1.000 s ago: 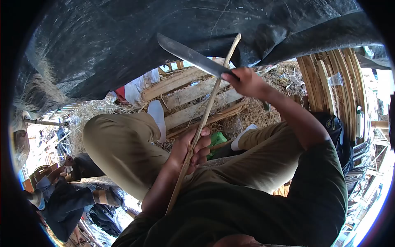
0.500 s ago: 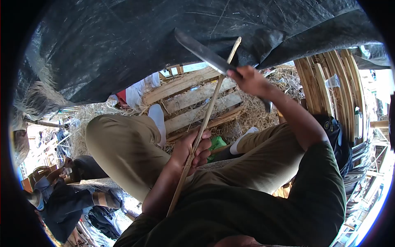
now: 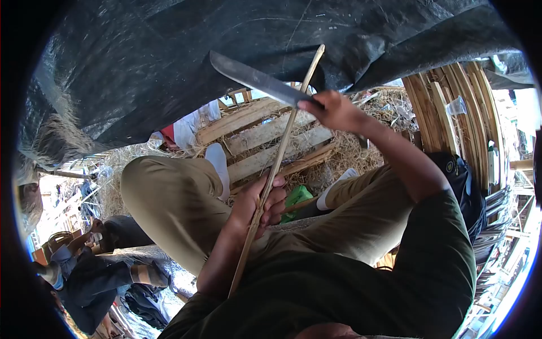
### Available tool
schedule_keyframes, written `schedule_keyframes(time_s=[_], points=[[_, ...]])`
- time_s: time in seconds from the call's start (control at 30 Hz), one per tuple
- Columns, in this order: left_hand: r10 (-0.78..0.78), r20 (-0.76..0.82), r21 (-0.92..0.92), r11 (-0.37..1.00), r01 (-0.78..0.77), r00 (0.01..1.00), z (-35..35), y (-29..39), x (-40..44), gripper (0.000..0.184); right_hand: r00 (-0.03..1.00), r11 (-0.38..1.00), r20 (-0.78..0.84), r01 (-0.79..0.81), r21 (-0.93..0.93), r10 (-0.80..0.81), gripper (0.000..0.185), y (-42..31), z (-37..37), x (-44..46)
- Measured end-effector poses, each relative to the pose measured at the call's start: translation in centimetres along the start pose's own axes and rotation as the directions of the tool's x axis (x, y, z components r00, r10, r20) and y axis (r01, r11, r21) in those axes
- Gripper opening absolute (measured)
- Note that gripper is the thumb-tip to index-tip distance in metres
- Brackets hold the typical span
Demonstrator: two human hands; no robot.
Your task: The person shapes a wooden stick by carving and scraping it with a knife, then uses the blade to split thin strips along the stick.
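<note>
A long, thin wooden stick point(image 3: 280, 148) runs slantwise from my torso up to the dark tarp. My left hand point(image 3: 261, 208) is wrapped round its lower part, above my lap. In my right hand point(image 3: 334, 110) is the handle of a large machete point(image 3: 254, 78), whose broad blade points to the upper left. The blade crosses the stick's upper part, near my right hand. Part of the handle is hidden by my fingers.
A dark tarp point(image 3: 169, 62) hangs ahead. Wooden slats point(image 3: 271, 131) lie over straw between my bent legs, near a green plastic item point(image 3: 297, 199). Upright boards point(image 3: 468, 118) stand at the right. Another person's legs point(image 3: 101, 277) show at the lower left.
Since half a second ago, my right hand and the machete have moved a little left, after an earlier shift to the right. The stick's top has tipped slightly left. My left hand keeps its grip.
</note>
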State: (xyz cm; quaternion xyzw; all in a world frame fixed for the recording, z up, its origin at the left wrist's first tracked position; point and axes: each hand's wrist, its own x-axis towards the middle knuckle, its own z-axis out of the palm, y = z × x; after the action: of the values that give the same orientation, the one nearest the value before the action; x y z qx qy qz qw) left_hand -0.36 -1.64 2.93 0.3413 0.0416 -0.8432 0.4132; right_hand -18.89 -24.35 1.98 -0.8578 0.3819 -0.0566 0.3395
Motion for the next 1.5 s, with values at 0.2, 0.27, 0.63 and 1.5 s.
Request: schedule_keyframes(time_s=[0.2,0.27,0.63,1.5], points=[[0.025,0.009,0.029,0.999,-0.026,1.0,-0.2,-0.2,-0.4,0.026,0.997,0.996,0.042,-0.064,-0.06,0.066,0.048,-0.3,0.5,0.0],[0.018,0.014,0.016,1.0,-0.018,1.0,-0.2,-0.2,-0.2,0.026,0.989,0.992,-0.082,0.121,-0.041,-0.124,0.049,-0.2,1.5,-0.3],[-0.02,-0.008,0.019,1.0,0.02,1.0,-0.1,-0.1,-0.3,0.03,0.995,0.998,0.078,-0.06,0.01,0.059,0.058,0.7,1.3,0.3],[0.09,-0.161,0.327,0.945,-0.033,0.983,0.7,-0.3,0.5,0.032,0.975,0.982,0.182,-0.103,-0.155,0.131,0.061,1.8,-0.2,-0.6]])
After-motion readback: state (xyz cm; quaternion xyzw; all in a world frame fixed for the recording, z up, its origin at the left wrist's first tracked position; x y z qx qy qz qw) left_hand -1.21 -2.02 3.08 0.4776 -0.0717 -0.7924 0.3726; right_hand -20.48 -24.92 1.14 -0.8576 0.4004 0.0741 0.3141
